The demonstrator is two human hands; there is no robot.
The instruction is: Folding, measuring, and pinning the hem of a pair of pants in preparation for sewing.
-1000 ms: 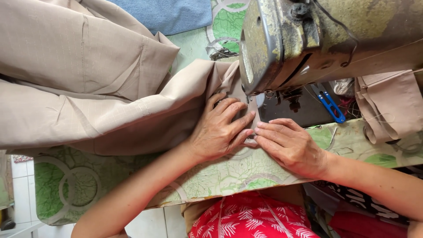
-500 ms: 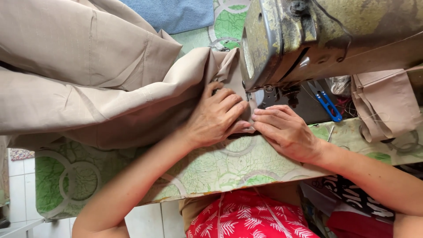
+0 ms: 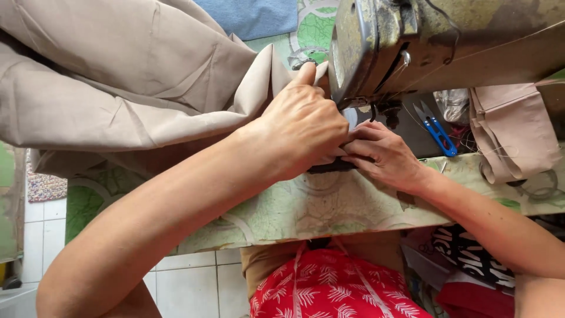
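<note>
My left hand (image 3: 303, 126) is curled over the edge of a large beige fabric (image 3: 118, 88), gripping it just left of the head of an old grey sewing machine (image 3: 424, 41). My right hand (image 3: 385, 156) lies flat on the table right beside it, fingertips pinching the same fabric edge under the machine's needle area. The fabric between my hands is mostly hidden by the fingers. The needle itself is hard to see.
Blue-handled thread snips (image 3: 436, 129) lie right of the needle. A folded beige cloth (image 3: 512, 126) sits at the far right. The table has a green patterned cover (image 3: 306, 206). A blue cloth (image 3: 253, 15) lies at the top. White floor tiles (image 3: 194, 282) show below.
The view has moved in closer. My left hand went from lying flat on the fabric to a curled grip near the machine head. My right hand stays beside the needle.
</note>
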